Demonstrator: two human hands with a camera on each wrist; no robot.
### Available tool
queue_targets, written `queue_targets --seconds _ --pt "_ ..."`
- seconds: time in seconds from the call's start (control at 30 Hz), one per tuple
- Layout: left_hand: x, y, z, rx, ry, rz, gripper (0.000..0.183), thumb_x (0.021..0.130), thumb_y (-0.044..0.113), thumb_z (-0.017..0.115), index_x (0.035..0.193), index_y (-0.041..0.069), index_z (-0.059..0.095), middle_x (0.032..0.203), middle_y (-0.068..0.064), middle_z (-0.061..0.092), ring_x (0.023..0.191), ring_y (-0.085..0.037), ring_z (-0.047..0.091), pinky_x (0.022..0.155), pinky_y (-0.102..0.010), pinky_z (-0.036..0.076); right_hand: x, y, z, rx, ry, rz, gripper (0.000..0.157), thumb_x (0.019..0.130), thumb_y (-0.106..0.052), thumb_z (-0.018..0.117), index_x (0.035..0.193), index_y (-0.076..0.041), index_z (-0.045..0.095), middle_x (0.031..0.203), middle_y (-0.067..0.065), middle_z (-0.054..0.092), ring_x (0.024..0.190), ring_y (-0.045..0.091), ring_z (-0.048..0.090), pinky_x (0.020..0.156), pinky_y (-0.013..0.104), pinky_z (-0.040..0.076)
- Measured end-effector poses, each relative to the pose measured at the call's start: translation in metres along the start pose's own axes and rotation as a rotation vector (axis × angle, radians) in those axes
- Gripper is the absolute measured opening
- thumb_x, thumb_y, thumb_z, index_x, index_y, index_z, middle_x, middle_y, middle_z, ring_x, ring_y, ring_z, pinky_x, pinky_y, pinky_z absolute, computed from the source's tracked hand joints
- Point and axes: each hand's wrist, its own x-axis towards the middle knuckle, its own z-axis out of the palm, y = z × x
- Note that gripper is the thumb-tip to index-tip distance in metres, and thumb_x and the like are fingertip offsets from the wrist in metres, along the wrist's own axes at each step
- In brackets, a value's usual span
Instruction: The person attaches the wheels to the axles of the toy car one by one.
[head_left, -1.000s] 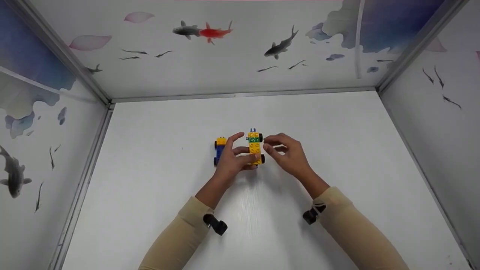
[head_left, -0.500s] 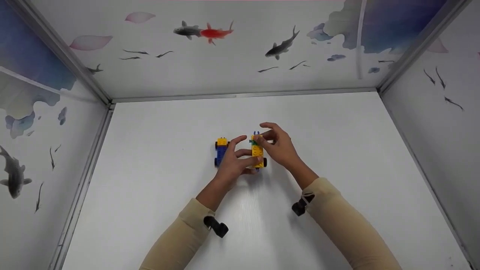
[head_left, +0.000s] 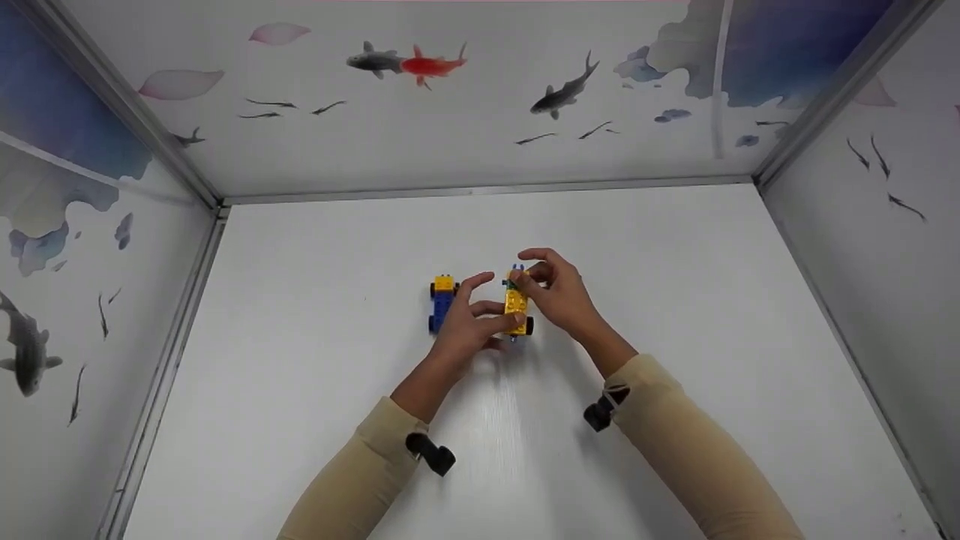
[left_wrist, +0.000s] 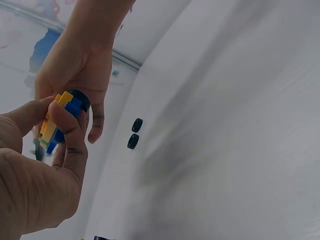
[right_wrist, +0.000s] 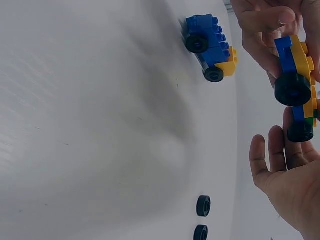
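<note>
In the head view a toy car of building bricks [head_left: 514, 306], yellow on top with a green piece, is held up between both hands. My left hand [head_left: 466, 326] grips its near end between thumb and fingers, the index finger sticking out. At the far end, my right hand [head_left: 561, 294] pinches the car around the green piece, which the thumb partly covers. The right wrist view shows the car's blue underside [right_wrist: 286, 54] and two black wheels on the near side, the larger-looking one [right_wrist: 292, 89] beside the left hand.
A second toy car [head_left: 442, 301], blue with a yellow end, stands on the white table [head_left: 300, 375] left of my left hand. Two loose black wheels [left_wrist: 137, 125] lie on the table, hidden in the head view. Printed panels wall the table at the back and sides.
My right hand has moved left onto the far end of the yellow-topped car and grips it. The car, still in my left hand, has shifted slightly right and tilted a little.
</note>
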Motion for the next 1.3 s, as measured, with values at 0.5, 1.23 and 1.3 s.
queue_targets --seconds 0.5,1.23,1.3 --pt "0.007 -0.001 -0.011 0.014 0.121 0.012 0.086 0.094 0.023 0.089 0.165 0.022 0.042 0.123 -0.012 0.081 0.106 -0.022 0.079 0.107 -0.047 0.058 -0.005 0.006 -0.016 0.055 0.017 0.004 0.040 0.109 -0.029 0.073 0.145 -0.013 0.063 0.109 0.010 0.076 0.097 0.021 0.069 0.086 0.033 0.059" --pt "0.010 0.005 -0.015 -0.095 0.189 0.033 0.081 0.095 0.014 0.087 0.163 0.033 0.046 0.133 -0.011 0.078 0.119 -0.027 0.076 0.124 -0.062 0.046 -0.038 0.004 -0.016 -0.016 -0.295 0.076 0.042 0.101 -0.011 0.076 0.142 -0.007 0.068 0.105 0.008 0.079 0.097 0.021 0.075 0.095 0.034 0.061" --pt "0.009 0.005 -0.014 -0.099 0.166 0.044 0.080 0.096 0.015 0.086 0.163 0.033 0.046 0.134 -0.011 0.078 0.120 -0.026 0.076 0.123 -0.064 0.046 -0.041 0.003 -0.012 -0.011 -0.316 0.087 0.040 0.100 -0.011 0.075 0.139 -0.005 0.070 0.106 0.008 0.079 0.100 0.019 0.075 0.098 0.036 0.062"
